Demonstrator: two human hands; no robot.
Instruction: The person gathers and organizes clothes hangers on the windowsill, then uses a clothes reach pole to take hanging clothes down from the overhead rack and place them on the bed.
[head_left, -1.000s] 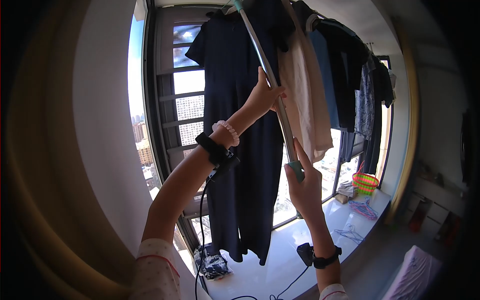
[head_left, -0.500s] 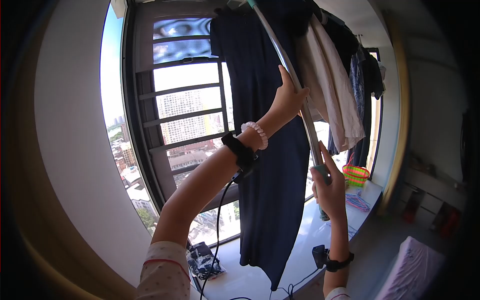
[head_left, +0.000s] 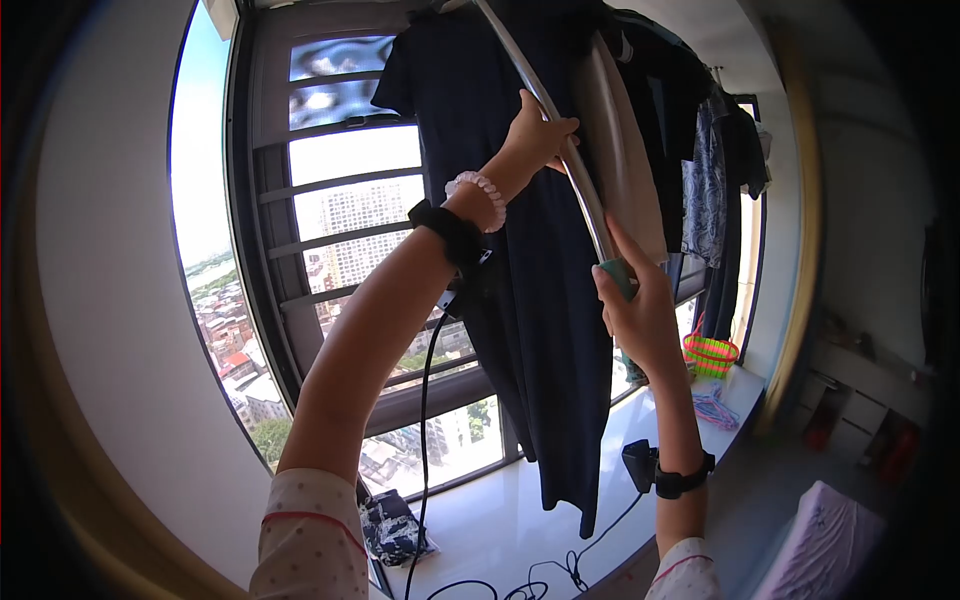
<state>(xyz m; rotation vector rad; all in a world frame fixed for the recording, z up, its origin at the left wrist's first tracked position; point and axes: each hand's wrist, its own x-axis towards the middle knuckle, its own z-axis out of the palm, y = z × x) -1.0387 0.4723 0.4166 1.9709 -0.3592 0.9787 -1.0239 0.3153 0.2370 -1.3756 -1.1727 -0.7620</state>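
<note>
My left hand [head_left: 540,132] is wrapped round the upper part of a silver metal pole [head_left: 585,195], which slants from the top centre down to the right. Lower down, my right hand [head_left: 640,305] grips the pole's green handle [head_left: 618,277]. Behind the pole hangs a long dark navy garment [head_left: 520,260]. The pole's tip is cut off by the top edge. To the right of the navy garment a beige garment [head_left: 625,160] hangs, partly behind the pole, with dark clothes [head_left: 670,100] beyond it.
A barred window [head_left: 350,190] is at the left. On the white sill [head_left: 500,525] lie a folded patterned cloth [head_left: 393,528], pink and blue hangers [head_left: 715,409] and a green-red basket [head_left: 711,354]. Black cables run from my wrist straps. A curtain [head_left: 800,250] hangs at the right.
Both hands and the pole have moved up and to the left since half a second ago. The navy garment has swung, its top now further left and its hem further right.
</note>
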